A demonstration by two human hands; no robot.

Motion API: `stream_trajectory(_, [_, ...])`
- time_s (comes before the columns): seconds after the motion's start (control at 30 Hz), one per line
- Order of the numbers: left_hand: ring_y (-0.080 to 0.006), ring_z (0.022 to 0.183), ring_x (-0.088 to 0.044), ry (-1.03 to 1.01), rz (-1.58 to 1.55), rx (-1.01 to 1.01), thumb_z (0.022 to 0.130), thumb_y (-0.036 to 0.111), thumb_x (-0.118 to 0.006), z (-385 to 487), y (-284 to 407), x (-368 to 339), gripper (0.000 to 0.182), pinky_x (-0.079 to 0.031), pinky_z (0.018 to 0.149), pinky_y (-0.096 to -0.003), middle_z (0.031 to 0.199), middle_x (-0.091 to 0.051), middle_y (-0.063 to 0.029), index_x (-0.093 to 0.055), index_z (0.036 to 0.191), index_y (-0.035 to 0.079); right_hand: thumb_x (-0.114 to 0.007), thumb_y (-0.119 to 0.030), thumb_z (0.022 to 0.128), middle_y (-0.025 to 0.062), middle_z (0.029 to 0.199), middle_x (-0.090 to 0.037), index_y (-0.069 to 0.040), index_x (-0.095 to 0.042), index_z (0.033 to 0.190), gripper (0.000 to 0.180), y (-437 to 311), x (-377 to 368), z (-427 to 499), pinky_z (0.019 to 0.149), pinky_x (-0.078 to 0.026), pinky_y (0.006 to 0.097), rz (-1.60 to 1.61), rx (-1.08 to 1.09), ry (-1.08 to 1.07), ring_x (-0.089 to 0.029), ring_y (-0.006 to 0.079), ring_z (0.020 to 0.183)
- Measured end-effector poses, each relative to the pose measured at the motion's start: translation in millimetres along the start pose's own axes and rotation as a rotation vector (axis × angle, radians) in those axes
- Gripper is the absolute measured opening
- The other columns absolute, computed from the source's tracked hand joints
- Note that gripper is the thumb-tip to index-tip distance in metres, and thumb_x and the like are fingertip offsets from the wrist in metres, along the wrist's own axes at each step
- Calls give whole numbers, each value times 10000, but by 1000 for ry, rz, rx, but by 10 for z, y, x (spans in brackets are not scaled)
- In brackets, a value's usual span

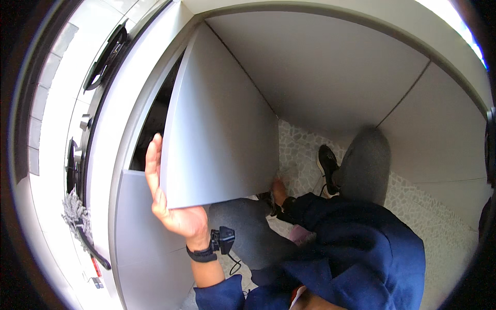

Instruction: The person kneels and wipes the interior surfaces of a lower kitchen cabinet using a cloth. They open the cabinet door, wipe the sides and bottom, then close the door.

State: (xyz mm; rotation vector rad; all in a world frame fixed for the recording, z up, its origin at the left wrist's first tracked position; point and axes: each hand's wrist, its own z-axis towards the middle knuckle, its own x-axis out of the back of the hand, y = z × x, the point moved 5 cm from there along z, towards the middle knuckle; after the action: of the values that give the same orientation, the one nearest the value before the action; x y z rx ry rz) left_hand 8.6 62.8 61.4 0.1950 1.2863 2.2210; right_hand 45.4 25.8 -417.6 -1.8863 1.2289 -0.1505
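Note:
A grey cabinet door [221,128] stands ajar on the left, with a dark gap behind it. My left hand [176,209] holds the door's free edge near its corner, fingers reaching behind the panel and palm against the edge. A black strap with a small device [224,240] and a cable is on that wrist. My right hand [278,192] is low down near the floor, beside the door's lower part. It is small and blurred, and whether it holds anything cannot be made out.
A white countertop [120,81] runs along the left, bearing a black gas hob [102,66] and a grey fluffy duster [75,209] with a black handle. Grey cabinet fronts [321,58] turn the corner ahead. My knee [368,162] is close to them, above a stone-patterned floor [298,135].

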Motion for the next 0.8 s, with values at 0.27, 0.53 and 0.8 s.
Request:
stream_trajectory(0.27, [-272,1425,-306,-80,-30,-29,885,351,-378,20,-43,71,672,-227,1186,-432,1501,-388,-157,-364,1451,-12,-326,-345,1055,193,1583,-204,-15,-243,1512,570,-1523,-816,-708,1199,-142,430,-229,587,5,-166,365,1467])
stream_trajectory(0.53, [-276,1442,-273,-201,60,17,906,369,-383,-22,38,28,693,-215,1188,-425,1532,-338,-157,-295,1486,0,-404,-254,1015,282,1481,-319,30,-380,1427,500,-2661,-1222,-2651,1186,-118,488,-162,1253,-686,-220,416,1429])
stream_trajectory(0.8, [-261,1453,-256,-123,57,70,910,406,-365,-10,-2,79,718,-203,1188,-420,1562,-300,-139,-270,1513,28,-338,-246,1050,250,1486,-352,44,-381,1422,473,-1954,-1157,-1580,1175,-180,430,-185,1110,-235,-291,380,1406])
